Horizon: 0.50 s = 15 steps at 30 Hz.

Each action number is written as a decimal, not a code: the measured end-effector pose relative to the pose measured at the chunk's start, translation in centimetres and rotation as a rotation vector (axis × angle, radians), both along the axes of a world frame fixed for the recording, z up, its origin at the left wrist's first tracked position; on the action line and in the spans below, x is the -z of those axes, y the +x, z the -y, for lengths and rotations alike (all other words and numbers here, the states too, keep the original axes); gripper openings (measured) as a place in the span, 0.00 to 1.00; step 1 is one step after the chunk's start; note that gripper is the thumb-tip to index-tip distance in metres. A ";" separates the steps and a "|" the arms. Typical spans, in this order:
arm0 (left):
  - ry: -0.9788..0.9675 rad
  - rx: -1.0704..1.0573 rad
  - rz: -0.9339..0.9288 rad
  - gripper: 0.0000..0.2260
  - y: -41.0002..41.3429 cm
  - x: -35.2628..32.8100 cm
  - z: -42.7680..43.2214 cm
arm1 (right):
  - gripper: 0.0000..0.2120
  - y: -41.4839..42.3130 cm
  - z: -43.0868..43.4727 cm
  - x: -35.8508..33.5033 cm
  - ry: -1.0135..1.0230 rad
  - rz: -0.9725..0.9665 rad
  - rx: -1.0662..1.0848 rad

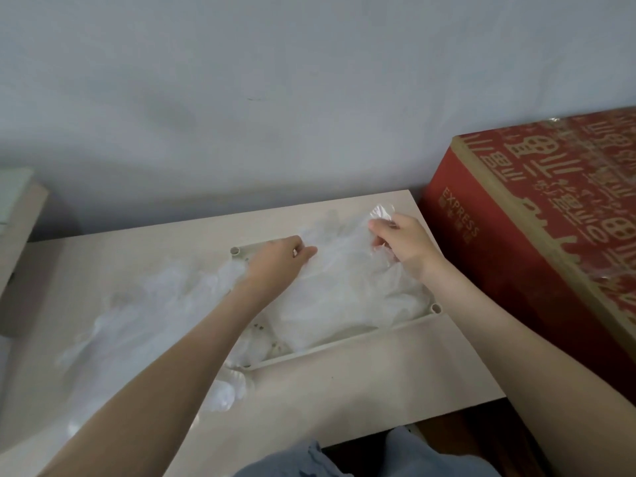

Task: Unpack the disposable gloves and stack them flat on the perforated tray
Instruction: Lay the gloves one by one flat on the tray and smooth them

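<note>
Left hand (pixel 278 259) and right hand (pixel 402 242), fingers curled, each pinch the clear glove (pixel 344 270) spread over the perforated tray (pixel 347 341) mid-table (pixel 361 390). Loose gloves (pixel 148 304) lie at 9 o'clock, and a red box (pixel 509 242) stands at 3 o'clock.

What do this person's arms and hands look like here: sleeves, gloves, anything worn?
Left forearm and right forearm are bare, no sleeve showing. Left hand and right hand are ungloved, no watch or bracelet visible. Blue-grey clothing shows at the bottom edge.
</note>
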<state>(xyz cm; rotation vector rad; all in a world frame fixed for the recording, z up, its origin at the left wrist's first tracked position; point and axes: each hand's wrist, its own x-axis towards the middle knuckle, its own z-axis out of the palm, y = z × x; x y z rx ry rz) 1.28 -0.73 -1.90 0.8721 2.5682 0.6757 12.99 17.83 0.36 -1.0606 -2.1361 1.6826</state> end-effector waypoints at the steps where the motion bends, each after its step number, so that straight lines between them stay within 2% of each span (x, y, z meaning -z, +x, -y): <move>1: -0.012 0.017 -0.012 0.15 0.0 0.2 0.2 | 0.08 0.0 0.0 -0.3 -0.001 0.003 -0.042; 3: -0.034 0.048 -0.020 0.15 -0.1 0.3 0.5 | 0.06 0.1 -0.1 -0.6 0.012 0.053 -0.186; 6: -0.067 0.054 -0.036 0.14 -0.2 0.3 1.0 | 0.06 0.1 -0.2 -0.8 0.121 0.238 -0.372; 9: -0.121 0.052 -0.078 0.11 0.0 0.5 1.3 | 0.04 -0.1 -0.2 -0.7 0.137 0.309 -0.379; 13: -0.120 0.049 -0.150 0.09 0.5 0.7 1.5 | 0.01 -0.4 -0.2 -0.3 0.134 0.278 -0.392; 15: -0.071 0.048 -0.287 0.12 1.0 0.8 1.5 | 0.01 -0.6 -0.2 -0.1 0.173 0.272 -0.403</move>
